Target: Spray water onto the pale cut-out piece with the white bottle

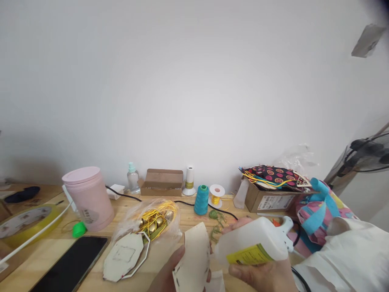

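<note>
- The left hand (170,273), at the bottom edge of the view, is curled around the lower part of a cream card panel (194,259), thumb on its face, holding it upright and a little tilted.
- The right hand (261,273) is closed around a white plastic glue bottle (251,245) with a yellow label, lying on its side with its end just beside the card panel's right edge.
- A white sleeve (343,255) covers the right forearm.
- On the wooden surface (100,219) to the left lie a black phone (71,265) and another cut card shape (124,255), flat.
- Just behind that shape sits a clear bag of gold bells and yellow cord (154,219).
- Farther left stand a pink lidded tub (89,198) and a yellow tape roll (26,223).
- Mid-surface stand a teal thread cone (201,200) and a gold wire spool (216,195).
- Against the wall sit a small cardboard box (162,182), a spray bottle (132,177), and at right a carton of patterned fabric (273,190).
</note>
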Demonstrator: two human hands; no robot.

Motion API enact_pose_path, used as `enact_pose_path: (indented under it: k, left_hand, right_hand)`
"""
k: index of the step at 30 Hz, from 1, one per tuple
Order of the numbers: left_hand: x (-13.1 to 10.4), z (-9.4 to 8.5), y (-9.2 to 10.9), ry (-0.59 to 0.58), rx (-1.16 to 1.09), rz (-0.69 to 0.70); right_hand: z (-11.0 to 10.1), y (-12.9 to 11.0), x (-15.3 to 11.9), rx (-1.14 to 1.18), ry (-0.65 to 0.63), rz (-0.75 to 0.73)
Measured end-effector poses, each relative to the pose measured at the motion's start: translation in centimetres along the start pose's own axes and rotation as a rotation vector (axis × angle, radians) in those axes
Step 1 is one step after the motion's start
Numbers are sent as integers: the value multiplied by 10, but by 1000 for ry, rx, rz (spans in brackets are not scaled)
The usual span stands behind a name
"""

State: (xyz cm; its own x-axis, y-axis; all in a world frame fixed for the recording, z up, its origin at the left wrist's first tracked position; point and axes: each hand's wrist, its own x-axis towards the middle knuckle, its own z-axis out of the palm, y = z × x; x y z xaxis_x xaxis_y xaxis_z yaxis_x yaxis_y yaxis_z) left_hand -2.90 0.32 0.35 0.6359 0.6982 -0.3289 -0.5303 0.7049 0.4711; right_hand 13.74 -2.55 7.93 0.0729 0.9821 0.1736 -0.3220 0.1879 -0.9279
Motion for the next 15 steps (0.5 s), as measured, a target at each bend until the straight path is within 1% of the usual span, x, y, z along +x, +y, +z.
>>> enact_pose_path:
  k: [4,7,8,12,15]
  left_hand:
    - [-1,5,2,32,4,-14]
    - [0,4,2,20,-8,-6]
    - [0,2,1,9,-13,-8]
    - [-1,-7,-1,-109,0,-20]
    - [-5,-8,5,-170,2,-11]
  right_hand:
    - [-1,0,0,-55,25,-46]
    - [-4,1,0,-42,-67,2]
    - [-5,2,-1,-52,-75,5]
    - [-6,5,-2,-180,12,-42]
    - [-3,8,-3,-253,-19,-76]
